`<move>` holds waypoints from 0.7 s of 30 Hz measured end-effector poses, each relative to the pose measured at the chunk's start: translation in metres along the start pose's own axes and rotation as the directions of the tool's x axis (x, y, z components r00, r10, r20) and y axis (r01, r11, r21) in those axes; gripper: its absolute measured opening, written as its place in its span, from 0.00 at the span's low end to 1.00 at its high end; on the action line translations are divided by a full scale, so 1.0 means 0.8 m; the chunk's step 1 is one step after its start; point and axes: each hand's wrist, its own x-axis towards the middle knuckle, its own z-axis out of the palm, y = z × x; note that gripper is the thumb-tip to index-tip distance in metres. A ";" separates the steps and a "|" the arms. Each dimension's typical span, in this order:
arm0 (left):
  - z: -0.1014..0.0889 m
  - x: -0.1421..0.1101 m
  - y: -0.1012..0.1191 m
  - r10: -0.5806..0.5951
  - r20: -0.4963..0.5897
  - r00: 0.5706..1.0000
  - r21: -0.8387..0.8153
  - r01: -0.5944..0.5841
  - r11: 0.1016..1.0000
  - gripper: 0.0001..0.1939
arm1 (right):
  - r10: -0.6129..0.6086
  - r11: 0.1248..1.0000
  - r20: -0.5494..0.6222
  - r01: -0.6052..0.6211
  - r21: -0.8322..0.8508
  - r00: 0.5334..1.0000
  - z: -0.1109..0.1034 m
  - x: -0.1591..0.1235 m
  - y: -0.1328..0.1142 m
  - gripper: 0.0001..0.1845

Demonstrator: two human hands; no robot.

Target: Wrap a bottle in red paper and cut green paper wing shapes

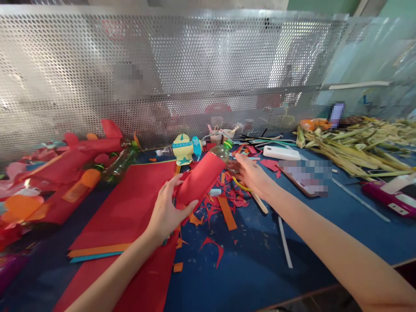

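Observation:
My left hand is closed around a plastic bottle wrapped in red paper. The bottle lies tilted, its clear neck and green cap pointing up and away to the right. Just right of the neck, my right hand reaches over the paper scraps with its fingers slightly bent and apart; nothing shows clearly in it, and its fingertips are partly blurred. Red and orange scraps lie below the bottle. Beside my left hand is a stack of red, orange and blue sheets.
Red paper-covered bottles crowd the left side. Behind stand a yellow-and-blue paper figure and small cups before a perforated metal panel. Rightward lie a white device, a phone, dried husks and a purple glue-gun-like tool.

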 end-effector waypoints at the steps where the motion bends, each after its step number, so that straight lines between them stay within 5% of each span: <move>1: 0.000 0.003 -0.004 -0.020 -0.015 1.000 0.018 0.020 1.000 0.32 | -0.015 0.996 -0.049 0.010 -0.083 0.999 -0.004 0.004 0.002 0.21; 6: 0.003 0.012 -0.025 0.074 -0.022 0.997 0.178 -0.069 0.982 0.28 | -0.123 0.920 -0.164 0.051 -0.389 0.979 -0.028 0.026 0.011 0.17; 10: 0.004 0.016 -0.033 0.152 0.017 0.988 0.288 -0.150 0.946 0.26 | -0.202 0.731 -0.098 0.083 -0.677 0.974 -0.043 0.031 0.012 0.09; 13: 0.005 0.016 -0.036 0.161 0.010 0.987 0.311 -0.156 0.938 0.24 | -0.132 0.535 0.002 0.073 -0.841 0.991 -0.050 0.023 0.011 0.02; 16: 0.008 0.015 -0.040 0.144 -0.002 0.990 0.332 -0.135 0.933 0.27 | -0.011 0.356 0.040 0.041 -0.933 0.999 -0.050 0.014 0.011 0.07; 21: 0.009 0.015 -0.042 0.126 0.010 0.992 0.344 -0.122 0.931 0.30 | 0.088 0.194 0.052 0.034 -0.980 0.995 -0.046 0.010 0.013 0.14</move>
